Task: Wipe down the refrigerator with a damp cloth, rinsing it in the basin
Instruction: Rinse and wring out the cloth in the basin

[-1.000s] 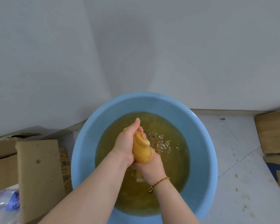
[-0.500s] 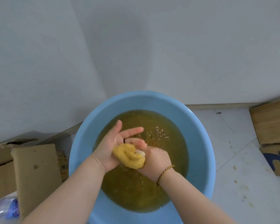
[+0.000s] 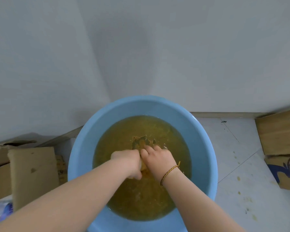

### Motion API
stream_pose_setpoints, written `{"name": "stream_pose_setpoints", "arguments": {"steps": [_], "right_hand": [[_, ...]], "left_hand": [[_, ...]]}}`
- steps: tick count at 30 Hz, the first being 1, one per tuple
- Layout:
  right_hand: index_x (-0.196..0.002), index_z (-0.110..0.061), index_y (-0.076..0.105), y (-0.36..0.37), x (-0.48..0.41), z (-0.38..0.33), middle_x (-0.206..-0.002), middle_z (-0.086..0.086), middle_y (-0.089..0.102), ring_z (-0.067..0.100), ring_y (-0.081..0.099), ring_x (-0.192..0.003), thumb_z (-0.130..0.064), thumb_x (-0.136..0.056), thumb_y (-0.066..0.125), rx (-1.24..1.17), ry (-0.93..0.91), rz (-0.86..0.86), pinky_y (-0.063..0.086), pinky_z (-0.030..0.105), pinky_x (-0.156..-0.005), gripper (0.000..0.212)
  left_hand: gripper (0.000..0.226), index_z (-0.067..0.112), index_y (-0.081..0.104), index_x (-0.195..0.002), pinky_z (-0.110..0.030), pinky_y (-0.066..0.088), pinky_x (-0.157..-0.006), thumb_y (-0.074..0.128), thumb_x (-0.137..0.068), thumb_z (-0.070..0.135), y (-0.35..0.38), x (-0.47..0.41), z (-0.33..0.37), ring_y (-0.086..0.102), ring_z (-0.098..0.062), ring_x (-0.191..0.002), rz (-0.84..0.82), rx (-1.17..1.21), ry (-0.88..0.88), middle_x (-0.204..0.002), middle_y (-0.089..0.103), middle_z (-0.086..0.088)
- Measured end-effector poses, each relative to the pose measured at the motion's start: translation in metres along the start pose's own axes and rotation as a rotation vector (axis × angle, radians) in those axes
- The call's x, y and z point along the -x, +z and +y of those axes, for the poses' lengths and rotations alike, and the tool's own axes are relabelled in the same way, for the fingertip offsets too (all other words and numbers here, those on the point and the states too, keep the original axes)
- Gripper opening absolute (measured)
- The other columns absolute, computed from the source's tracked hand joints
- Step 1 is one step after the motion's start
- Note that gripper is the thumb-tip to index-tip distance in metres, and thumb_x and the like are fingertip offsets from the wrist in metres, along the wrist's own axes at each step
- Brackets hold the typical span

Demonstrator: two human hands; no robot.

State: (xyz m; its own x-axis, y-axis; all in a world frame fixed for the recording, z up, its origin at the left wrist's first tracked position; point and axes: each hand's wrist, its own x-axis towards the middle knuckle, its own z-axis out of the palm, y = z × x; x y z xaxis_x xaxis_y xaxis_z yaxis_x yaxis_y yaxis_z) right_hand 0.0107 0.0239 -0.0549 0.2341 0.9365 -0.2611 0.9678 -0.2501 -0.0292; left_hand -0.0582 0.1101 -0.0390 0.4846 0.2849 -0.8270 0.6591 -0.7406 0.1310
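Ok so starting closest to you: both forearms come in from the bottom edge and meet over the middle of the basin (image 3: 84, 148). Your left hand (image 3: 126, 162) is balled into a fist with the fingers curled round the near end of the cloth (image 3: 143, 166). You can see a yellow sliver of it squeezed between the two hands. Your right hand (image 3: 157, 160), the one with the bracelet (image 3: 169, 173), is pressed right up against the left. It lies over the cloth with its fingers (image 3: 150, 149) running forward into the water (image 3: 141, 201). Whether those tips hook under the fabric I honestly can't tell, the murky yellow-brown water hides it.

The bit that matters, I think: the rest of the cloth trails away from you, just past your right fingertips, as a darker rumpled patch under the surface. So its long axis runs from your wrists toward the far rim. Your right hand is nearer that loose end, so I'd guess it's the one to gather it in before any wringing.

Further out there's a cardboard box (image 3: 32, 171) on the left and another box (image 3: 278, 131) on the right of the spotted floor (image 3: 241, 164). Behind it all is a plain wall (image 3: 157, 56). No fridge in shot.
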Motion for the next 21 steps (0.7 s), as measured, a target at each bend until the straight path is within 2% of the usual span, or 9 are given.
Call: {"name": "stream_pose_setpoints", "arguments": {"steps": [2,3,7,9,14,16,18,20,21], "right_hand": [[-0.122,-0.01,0.047,0.004,0.001,-0.002,-0.115,0.008,0.058,0.027,0.059,-0.099,-0.016,-0.085,0.058,-0.143,0.087,-0.139,0.047,0.031,-0.073,0.039],[-0.124,-0.012,0.042,0.004,0.004,-0.003,-0.117,0.007,0.056,0.026,0.057,-0.103,-0.014,-0.088,0.05,-0.254,0.161,-0.186,0.044,0.03,-0.075,0.037],[-0.088,-0.019,0.048,0.004,0.01,-0.011,-0.087,0.003,0.063,0.024,0.059,-0.084,-0.022,-0.081,0.055,-0.638,0.421,-0.225,0.044,0.024,-0.068,0.01],[-0.075,-0.021,0.044,0.0,0.007,-0.012,-0.072,-0.002,0.055,0.02,0.055,-0.074,-0.022,-0.078,0.058,-0.737,0.431,-0.336,0.045,0.024,-0.062,0.014],[-0.103,-0.016,0.05,-0.006,0.003,-0.014,-0.091,0.001,0.061,0.021,0.057,-0.081,-0.026,-0.084,0.054,-0.606,0.511,-0.293,0.048,0.027,-0.07,0.021],[-0.104,-0.016,0.046,-0.003,0.007,-0.017,-0.1,0.001,0.061,0.02,0.055,-0.082,-0.028,-0.089,0.049,-0.494,0.559,-0.138,0.046,0.028,-0.071,0.019],[-0.111,-0.016,0.045,-0.003,0.011,-0.02,-0.106,0.002,0.058,0.019,0.054,-0.087,-0.026,-0.092,0.047,-0.389,0.571,-0.037,0.044,0.028,-0.075,0.022],[-0.103,-0.015,0.056,0.001,0.013,-0.024,-0.095,0.003,0.062,0.021,0.059,-0.083,-0.023,-0.08,0.063,-0.245,0.537,0.162,0.045,0.029,-0.072,0.025],[-0.089,-0.015,0.062,0.004,0.013,-0.028,-0.081,0.002,0.063,0.021,0.061,-0.071,-0.02,-0.068,0.071,-0.211,0.527,0.28,0.045,0.03,-0.067,0.024]], "left_hand": [[0.045,0.015,0.038,-0.124,-0.026,0.042,-0.068,0.058,-0.085,0.027,0.008,-0.001,0.005,0.059,-0.02,-0.092,0.221,-0.165,0.022,-0.104,0.059,-0.001],[0.043,0.013,0.036,-0.125,-0.028,0.039,-0.067,0.055,-0.087,0.023,0.012,-0.002,0.006,0.058,-0.022,-0.095,0.316,-0.23,0.069,-0.107,0.06,-0.003],[0.027,0.009,0.038,-0.117,-0.031,0.034,-0.07,0.043,-0.09,0.013,0.016,-0.007,-0.005,0.057,-0.029,-0.101,0.484,-0.458,0.311,-0.115,0.058,-0.011],[0.026,0.01,0.039,-0.117,-0.03,0.033,-0.071,0.04,-0.092,0.016,0.014,-0.006,-0.012,0.056,-0.028,-0.101,0.487,-0.506,0.378,-0.116,0.058,-0.01],[0.043,0.019,0.036,-0.127,-0.034,0.03,-0.099,0.05,-0.087,0.028,0.016,0.001,-0.01,0.043,-0.024,-0.119,0.542,-0.292,0.185,-0.131,0.046,-0.005],[0.07,0.026,0.024,-0.139,-0.04,0.017,-0.111,0.062,-0.08,0.034,0.015,0.011,-0.006,0.023,-0.027,-0.134,0.516,0.104,0.011,-0.147,0.022,-0.005],[0.088,0.029,0.012,-0.144,-0.041,0.023,-0.11,0.069,-0.076,0.034,0.012,0.021,0.002,0.019,-0.029,-0.136,0.374,0.819,-0.111,-0.151,0.01,-0.003],[0.088,0.028,0.012,-0.144,-0.043,0.042,-0.096,0.068,-0.077,0.036,0.012,0.02,0.006,0.044,-0.031,-0.121,0.168,1.55,-0.153,-0.141,0.035,-0.01],[0.079,0.023,0.023,-0.14,-0.043,0.05,-0.085,0.067,-0.077,0.042,0.009,0.015,0.005,0.056,-0.031,-0.107,0.089,1.782,-0.199,-0.127,0.05,-0.013]]}}
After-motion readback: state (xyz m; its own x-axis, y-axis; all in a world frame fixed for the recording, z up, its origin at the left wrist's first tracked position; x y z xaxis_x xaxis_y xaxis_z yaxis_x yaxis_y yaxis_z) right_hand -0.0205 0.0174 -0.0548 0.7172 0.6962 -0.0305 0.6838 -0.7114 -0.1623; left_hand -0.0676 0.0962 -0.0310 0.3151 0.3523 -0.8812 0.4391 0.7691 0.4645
